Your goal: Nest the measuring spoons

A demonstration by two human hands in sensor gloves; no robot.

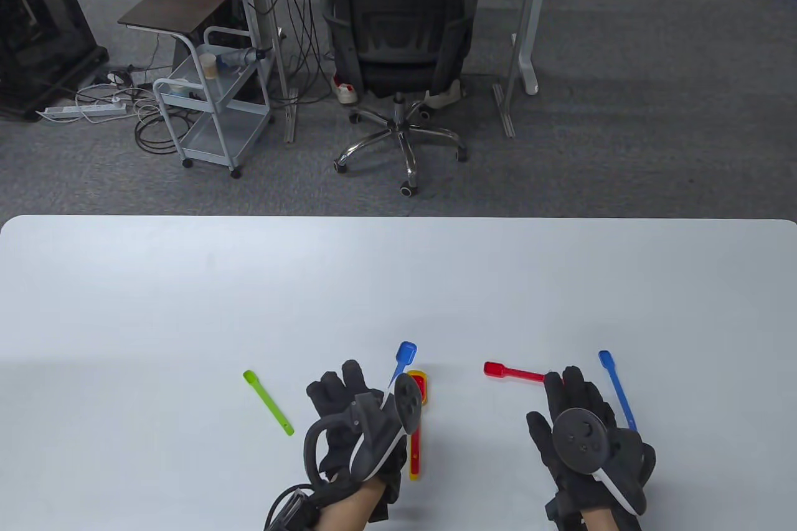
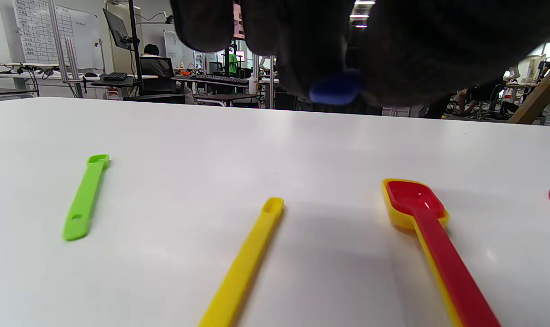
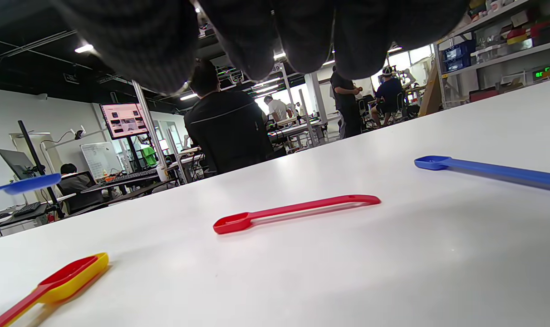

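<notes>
White table: rounded far corners, a wide bare stretch between the far edge and the spoons, which all lie in the near strip close to the hands. Left hand: lifted above the table, fingers closed around the handle of a blue spoon whose bowl sticks out past the fingertips toward the far edge; in the left wrist view only its blue tip shows between the dark fingers. Red spoon in yellow spoon: nested pair, flat on the table just right of the left hand, bowls toward the far edge, partly hidden by the tracker. Green spoon: alone, left of the left hand, lying on a slant. Thin yellow spoon: seen only in the left wrist view, between the green spoon and the nested pair. Small red spoon: lies crosswise, bowl to the left, handle end at the right hand's fingertips. Long blue spoon: just right of the right hand, slanted. Right hand: fingers stretched forward, holding nothing; the right wrist view shows them above the table with open surface below. Beyond the far edge: office chair, grey cart.
</notes>
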